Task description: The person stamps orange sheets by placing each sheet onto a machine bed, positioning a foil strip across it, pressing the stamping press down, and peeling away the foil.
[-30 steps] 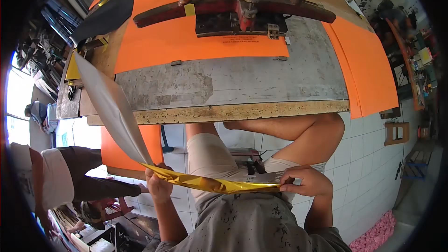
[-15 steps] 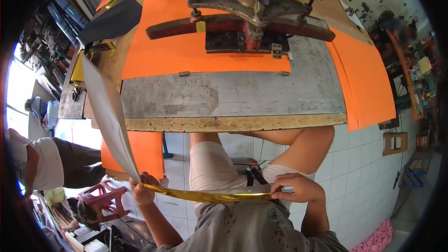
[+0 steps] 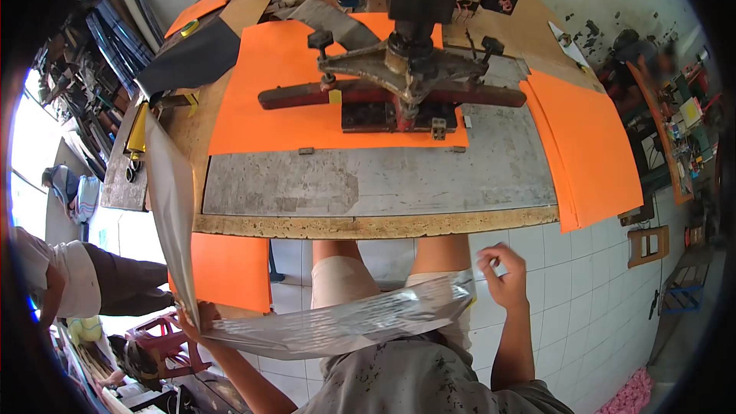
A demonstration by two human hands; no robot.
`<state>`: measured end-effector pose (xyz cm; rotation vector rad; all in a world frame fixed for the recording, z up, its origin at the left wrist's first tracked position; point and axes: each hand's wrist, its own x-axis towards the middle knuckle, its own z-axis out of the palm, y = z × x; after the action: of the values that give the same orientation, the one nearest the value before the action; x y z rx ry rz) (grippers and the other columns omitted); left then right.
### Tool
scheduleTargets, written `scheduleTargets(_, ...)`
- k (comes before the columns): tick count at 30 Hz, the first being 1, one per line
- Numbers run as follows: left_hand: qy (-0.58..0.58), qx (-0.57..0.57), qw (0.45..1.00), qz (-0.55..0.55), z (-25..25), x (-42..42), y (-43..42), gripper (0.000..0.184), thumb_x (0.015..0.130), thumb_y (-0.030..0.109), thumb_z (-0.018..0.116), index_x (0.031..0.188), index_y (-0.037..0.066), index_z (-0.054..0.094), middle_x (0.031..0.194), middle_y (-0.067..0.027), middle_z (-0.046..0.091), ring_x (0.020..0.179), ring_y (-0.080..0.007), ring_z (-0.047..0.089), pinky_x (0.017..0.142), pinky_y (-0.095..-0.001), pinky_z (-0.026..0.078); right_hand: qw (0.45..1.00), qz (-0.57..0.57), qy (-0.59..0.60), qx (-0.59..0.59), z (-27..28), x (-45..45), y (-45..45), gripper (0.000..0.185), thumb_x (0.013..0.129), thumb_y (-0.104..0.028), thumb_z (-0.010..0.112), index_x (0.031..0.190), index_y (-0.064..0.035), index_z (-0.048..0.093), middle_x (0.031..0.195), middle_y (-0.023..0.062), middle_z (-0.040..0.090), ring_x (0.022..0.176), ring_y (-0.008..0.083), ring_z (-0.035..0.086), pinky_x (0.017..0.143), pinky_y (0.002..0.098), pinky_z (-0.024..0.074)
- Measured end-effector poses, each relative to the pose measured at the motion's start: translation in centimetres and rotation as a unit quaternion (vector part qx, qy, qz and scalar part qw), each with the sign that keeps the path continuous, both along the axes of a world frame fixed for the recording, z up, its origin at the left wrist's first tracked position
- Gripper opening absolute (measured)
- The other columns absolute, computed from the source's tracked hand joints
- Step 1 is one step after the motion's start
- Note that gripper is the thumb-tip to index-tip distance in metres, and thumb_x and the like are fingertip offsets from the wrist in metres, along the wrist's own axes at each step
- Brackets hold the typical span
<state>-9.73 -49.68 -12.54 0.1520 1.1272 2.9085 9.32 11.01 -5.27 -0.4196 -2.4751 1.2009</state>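
A long strip of shiny foil (image 3: 337,326), silver on the side facing me, stretches across my lap. Its other length (image 3: 172,192) runs up to the table's left edge, beside a gold roll (image 3: 136,132). My left hand (image 3: 198,318) is closed on the strip at the bend between these two lengths. Just beyond the strip's right end is my right hand (image 3: 504,274), raised with thumb and fingers curled together. Anything between those fingertips is too small to make out. Both hands are below the table's front edge.
A press (image 3: 410,69) with a red crossbar stands over an orange sheet (image 3: 253,123) on the metal plate (image 3: 429,180). Orange sheets (image 3: 586,149) overhang the table's right side; more orange sheets (image 3: 230,268) are below left. Another person (image 3: 69,276) stands at far left.
My right hand has risen and moved right from the strip's end. The strip has turned from its gold side to broad silver. My left hand has shifted left and slightly down.
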Motion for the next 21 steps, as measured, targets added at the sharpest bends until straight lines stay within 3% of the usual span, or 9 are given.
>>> scheduleTargets(3, -0.141, -0.108, 0.939, 0.296, 1.1, -0.2, -0.7, 0.037, 0.103, 0.046, 0.056, 0.092, 0.012, 0.061, 0.067, 0.0005, 0.058, 0.06, -0.0107, 0.058, 0.06, -0.0256, 0.046, 0.963, -0.152, 0.151, 0.165, -2.6, -0.9, 1.7, 0.016, 0.094, -0.01, 0.069, 0.108, -0.0019, 0.067, 0.102, 0.0106, 0.067, 0.093, 0.0269, 0.063, 0.081, 0.0386, 0.0506)
scheduleTargets(4, -0.173, -0.163, 0.914, 0.328, -0.1, -0.7, -2.8, 0.036, 0.103, 0.047, 0.056, 0.096, 0.013, 0.062, 0.069, 0.0003, 0.059, 0.06, -0.0132, 0.057, 0.061, -0.0279, 0.048, 0.935, -0.197, 0.203, 0.216, -3.2, -1.3, 2.3, 0.017, 0.095, -0.01, 0.067, 0.109, -0.0016, 0.066, 0.106, 0.012, 0.066, 0.097, 0.0286, 0.061, 0.084, 0.0396, 0.0497)
scheduleTargets(5, -0.18, -0.227, 0.901, 0.323, -0.8, -0.6, -4.3, 0.029, 0.103, 0.043, 0.056, 0.105, 0.014, 0.064, 0.079, 0.0006, 0.065, 0.071, -0.0105, 0.063, 0.068, -0.0258, 0.051, 0.924, -0.213, 0.216, 0.234, -3.7, -1.6, 2.8, 0.018, 0.096, -0.011, 0.066, 0.11, -0.0015, 0.065, 0.109, 0.0135, 0.063, 0.102, 0.0297, 0.059, 0.086, 0.0401, 0.0487)
scheduleTargets(7, -0.162, -0.202, 0.915, 0.309, -1.0, -0.7, -5.6, 0.036, 0.105, 0.041, 0.051, 0.122, 0.011, 0.062, 0.105, -0.0061, 0.07, 0.097, -0.0151, 0.067, 0.088, -0.0312, 0.052, 0.901, -0.242, 0.241, 0.266, -5.1, -1.8, 3.3, 0.02, 0.097, -0.013, 0.064, 0.113, -0.0013, 0.063, 0.117, 0.0164, 0.057, 0.112, 0.032, 0.054, 0.091, 0.041, 0.0469)
scheduleTargets(10, -0.213, -0.206, 0.893, 0.338, 1.7, -1.2, -4.2, 0.046, 0.108, 0.041, 0.045, 0.138, 0.008, 0.054, 0.133, -0.0112, 0.065, 0.124, -0.0203, 0.06, 0.107, -0.0373, 0.044, 0.893, -0.236, 0.237, 0.302, -6.8, -2.0, 3.3, 0.028, 0.1, -0.015, 0.059, 0.124, -0.0001, 0.056, 0.131, 0.02, 0.048, 0.122, 0.0338, 0.048, 0.098, 0.0449, 0.0444)
scheduleTargets(13, -0.149, -0.311, 0.851, 0.396, 3.5, -1.7, -2.1, 0.052, 0.109, 0.042, 0.04, 0.147, 0.007, 0.047, 0.145, -0.0125, 0.058, 0.136, -0.0224, 0.052, 0.113, -0.0395, 0.038, 0.892, -0.24, 0.244, 0.297, -8.0, -2.1, 2.6, 0.034, 0.102, -0.016, 0.056, 0.13, 0.0007, 0.051, 0.138, 0.0217, 0.044, 0.127, 0.0353, 0.046, 0.103, 0.0474, 0.0421)
scheduleTargets(17, -0.055, -0.435, 0.789, 0.431, 6.6, -2.2, 3.2, 0.042, 0.11, 0.035, 0.04, 0.136, 0.006, 0.056, 0.13, -0.0095, 0.066, 0.12, -0.0209, 0.06, 0.103, -0.0369, 0.045, 0.901, -0.233, 0.237, 0.278, -8.2, -1.5, 2.2, 0.037, 0.102, -0.017, 0.056, 0.133, 0.0009, 0.048, 0.144, 0.0242, 0.042, 0.132, 0.0372, 0.044, 0.106, 0.0487, 0.0402)
scheduleTargets(21, 0.032, -0.437, 0.806, 0.397, 7.9, -2.6, 7.7, 0.031, 0.11, 0.026, 0.043, 0.118, 0.003, 0.062, 0.103, -0.0076, 0.067, 0.094, -0.0175, 0.064, 0.086, -0.0332, 0.05, 0.909, -0.228, 0.233, 0.26, -7.7, -1.0, 1.8, 0.035, 0.102, -0.018, 0.055, 0.13, 0.0028, 0.05, 0.143, 0.0246, 0.043, 0.133, 0.0377, 0.044, 0.109, 0.0508, 0.0398)
